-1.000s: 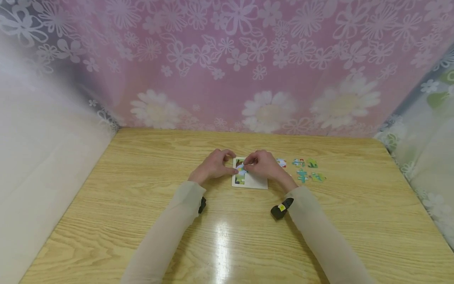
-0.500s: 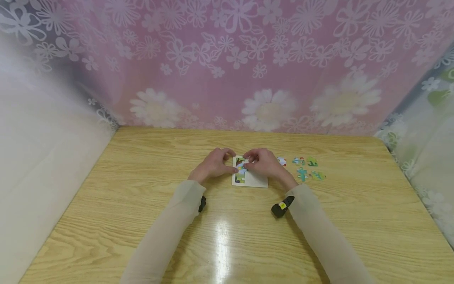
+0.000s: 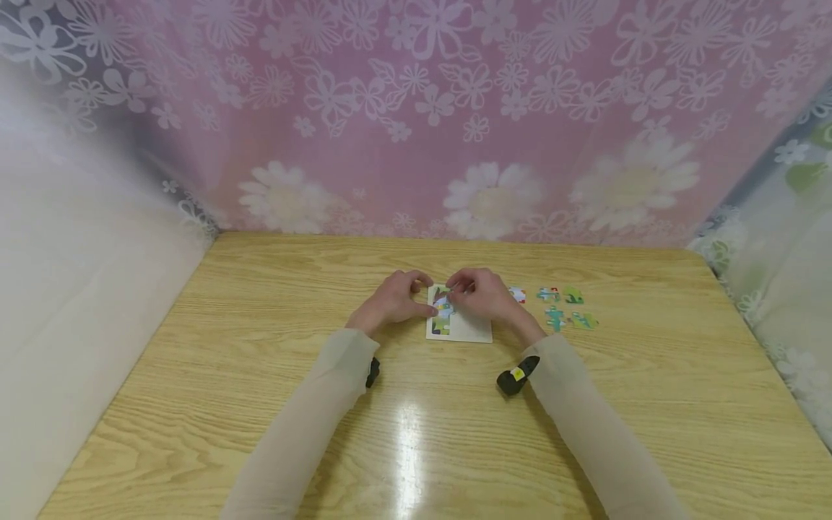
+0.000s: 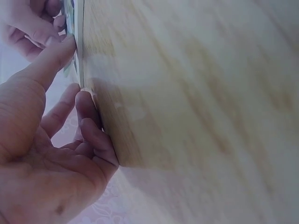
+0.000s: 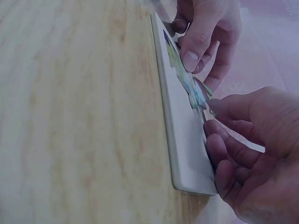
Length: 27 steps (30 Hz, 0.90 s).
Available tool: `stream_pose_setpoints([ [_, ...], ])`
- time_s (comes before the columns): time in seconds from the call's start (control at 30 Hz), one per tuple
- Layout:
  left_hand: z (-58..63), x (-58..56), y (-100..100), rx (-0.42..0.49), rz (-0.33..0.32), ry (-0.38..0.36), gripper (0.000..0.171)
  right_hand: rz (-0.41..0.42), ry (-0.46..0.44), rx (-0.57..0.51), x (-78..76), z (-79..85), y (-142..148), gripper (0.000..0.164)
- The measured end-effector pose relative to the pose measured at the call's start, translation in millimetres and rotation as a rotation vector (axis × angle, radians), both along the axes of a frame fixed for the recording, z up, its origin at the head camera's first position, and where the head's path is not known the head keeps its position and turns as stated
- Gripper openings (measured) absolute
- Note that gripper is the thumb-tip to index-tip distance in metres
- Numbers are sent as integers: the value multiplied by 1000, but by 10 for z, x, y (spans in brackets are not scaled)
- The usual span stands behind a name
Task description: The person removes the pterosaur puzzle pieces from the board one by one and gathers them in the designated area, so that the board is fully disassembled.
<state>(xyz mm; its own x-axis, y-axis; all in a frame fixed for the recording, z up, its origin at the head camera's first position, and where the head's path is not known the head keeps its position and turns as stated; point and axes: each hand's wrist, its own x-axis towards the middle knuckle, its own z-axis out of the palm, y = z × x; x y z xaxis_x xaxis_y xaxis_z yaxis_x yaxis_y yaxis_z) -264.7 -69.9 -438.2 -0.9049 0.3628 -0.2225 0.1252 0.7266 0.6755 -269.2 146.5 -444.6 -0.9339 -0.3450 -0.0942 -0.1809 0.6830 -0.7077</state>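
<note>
A white puzzle board (image 3: pixel 471 331) lies on the table, its left part filled with joined colourful pieces (image 3: pixel 441 326) in green and light blue. At its left side my left hand (image 3: pixel 392 300) holds it, thumb over the joined pieces and index finger by the far left corner. My right hand (image 3: pixel 482 292) is over the board's upper middle. Between its thumb and index finger it pinches a small puzzle piece (image 5: pixel 204 88), which stands tilted beside the joined ones in the right wrist view. The fingers partly hide this piece in the head view.
Several loose puzzle pieces lie right of the board, among them a blue-green one (image 3: pixel 555 318) and a green one (image 3: pixel 574 295). Another loose piece (image 3: pixel 518 294) lies just beyond the right hand. A pink flowered curtain (image 3: pixel 390 144) hangs behind the wooden table (image 3: pixel 273 303).
The right hand has shifted slightly toward the far side of the board, showing more of the joined pieces below it. The left hand has stayed in place.
</note>
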Motion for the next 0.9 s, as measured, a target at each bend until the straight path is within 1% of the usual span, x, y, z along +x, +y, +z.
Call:
stream_pose_setpoints([
  [0.23,-5,-5,11,9,9,-14,57,-11,-31,-26,-36,2,-14,19],
  [0.47,27,2,15,-1,10,-20,56,-5,-81,-103,-76,-28,-12,16],
  [0.67,27,0,10,4,10,-25,56,-17,-94,-143,-47,2,13,15],
  [0.8,12,-7,6,7,0,-18,56,-25,-120,-195,-5,47,86,18],
  [0.9,-1,-10,-7,6,-11,-14,57,-20,-119,-224,39,78,157,18],
])
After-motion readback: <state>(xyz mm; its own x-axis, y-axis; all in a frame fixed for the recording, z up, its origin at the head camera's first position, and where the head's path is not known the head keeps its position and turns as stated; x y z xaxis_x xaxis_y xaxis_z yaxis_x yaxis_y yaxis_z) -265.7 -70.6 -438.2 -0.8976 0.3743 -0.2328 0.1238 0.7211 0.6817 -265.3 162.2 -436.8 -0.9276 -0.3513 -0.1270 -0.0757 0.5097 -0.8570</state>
